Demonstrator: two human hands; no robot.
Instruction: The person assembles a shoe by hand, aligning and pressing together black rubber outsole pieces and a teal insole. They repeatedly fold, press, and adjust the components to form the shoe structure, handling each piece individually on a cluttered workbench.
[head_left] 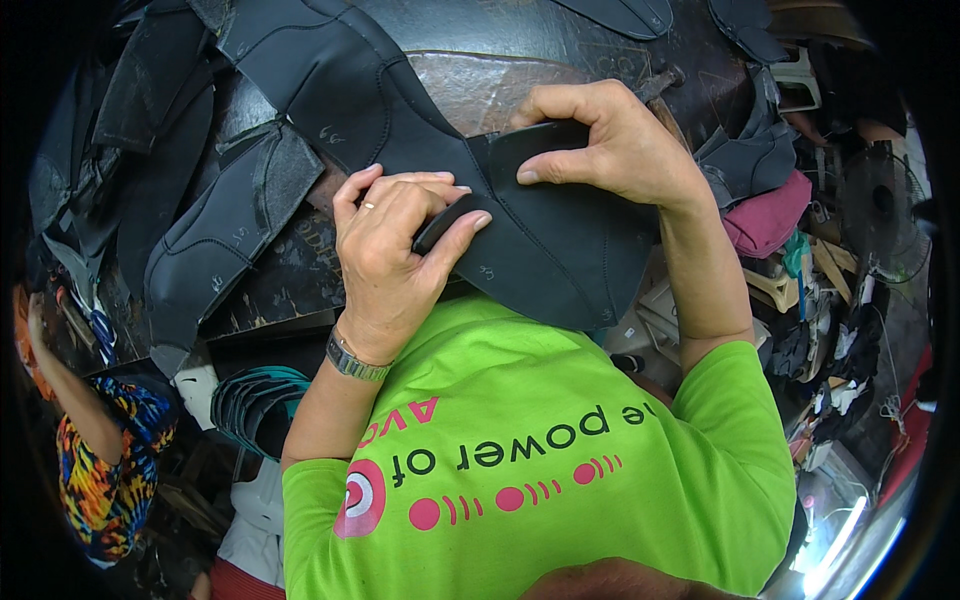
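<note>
A black stitched leather piece (565, 245), which looks like a boot or shoe upper, lies across the table edge in front of my green shirt. My left hand (385, 230), with a ring and a wristwatch (355, 358), is closed on a folded-over flap at the piece's near left side, thumb on top. Across from it, my right hand (615, 145) pinches a raised flap on the far side between thumb and curled fingers. Stitching runs between the two flaps. A larger stitched black piece (335, 85) extends beyond, partly hidden behind my left hand.
More black stitched pieces (225, 235) pile up on the dark table (300, 265) at left, others (750, 155) at right. A hammer-like tool (660, 82) lies beyond my right hand. Pink material (770, 215) and a fan (885, 215) are at right. Another person's patterned shirt (120, 460) shows at left.
</note>
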